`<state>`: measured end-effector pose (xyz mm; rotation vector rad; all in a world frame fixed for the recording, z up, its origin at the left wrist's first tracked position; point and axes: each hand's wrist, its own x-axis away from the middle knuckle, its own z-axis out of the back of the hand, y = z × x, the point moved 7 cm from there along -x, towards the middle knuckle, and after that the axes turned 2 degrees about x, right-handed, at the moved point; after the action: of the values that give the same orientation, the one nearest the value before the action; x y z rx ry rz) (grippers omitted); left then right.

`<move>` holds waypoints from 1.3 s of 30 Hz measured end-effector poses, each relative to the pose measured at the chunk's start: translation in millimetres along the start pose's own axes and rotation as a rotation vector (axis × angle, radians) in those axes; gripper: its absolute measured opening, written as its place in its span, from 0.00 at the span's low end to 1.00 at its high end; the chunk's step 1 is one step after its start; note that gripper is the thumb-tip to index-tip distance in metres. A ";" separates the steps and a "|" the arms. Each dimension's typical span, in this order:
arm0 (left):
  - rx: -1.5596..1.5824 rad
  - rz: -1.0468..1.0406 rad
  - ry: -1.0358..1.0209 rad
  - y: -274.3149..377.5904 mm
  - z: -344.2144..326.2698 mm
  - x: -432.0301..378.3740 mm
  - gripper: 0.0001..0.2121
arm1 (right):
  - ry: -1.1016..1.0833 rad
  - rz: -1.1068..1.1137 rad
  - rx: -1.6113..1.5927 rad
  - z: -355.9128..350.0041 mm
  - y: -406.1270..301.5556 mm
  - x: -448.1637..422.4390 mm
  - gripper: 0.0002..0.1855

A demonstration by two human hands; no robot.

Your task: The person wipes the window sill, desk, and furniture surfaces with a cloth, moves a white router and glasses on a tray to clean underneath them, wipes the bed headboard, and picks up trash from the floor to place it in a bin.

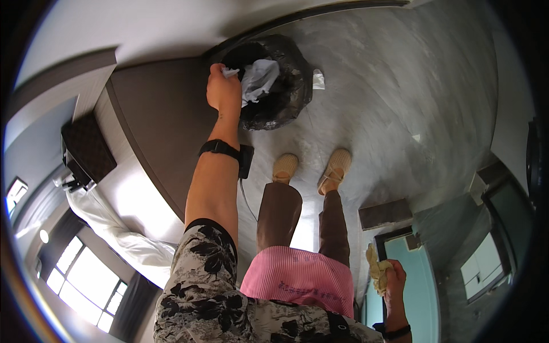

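My left hand [224, 89] reaches out over a bin lined with a black plastic bag [296, 100]. Its fingers are closed on crumpled white tissue [230, 72], part of which pokes out at the top of the fist. A larger crumpled white sheet [260, 79] shows beside the hand, over the bag's opening; whether it is the same piece or lies in the bag, I cannot tell. Down at the lower right, my right hand [395, 278] grips a crumpled yellowish cloth [378, 270] between thumb and fingers, well apart from the bin.
A small white scrap [318, 79] lies on the grey floor [399, 90] beside the bin. Left of my arm stands a dark brown cabinet [150, 111]. A black box [245, 161] with a cable shows behind my wrist. A bluish-green door [416, 274] is at lower right.
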<state>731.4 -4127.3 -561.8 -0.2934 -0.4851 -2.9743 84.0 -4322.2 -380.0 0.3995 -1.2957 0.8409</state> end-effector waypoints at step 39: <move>0.124 -0.060 -0.314 14.9 -309.8 117.3 0.20 | 0.193 -0.019 -0.074 36.5 5.5 -35.5 0.11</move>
<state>566.0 -4251.4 -821.0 -0.7515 -0.7189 -2.9484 53.8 -4355.0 -405.2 0.2650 -1.1389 0.7928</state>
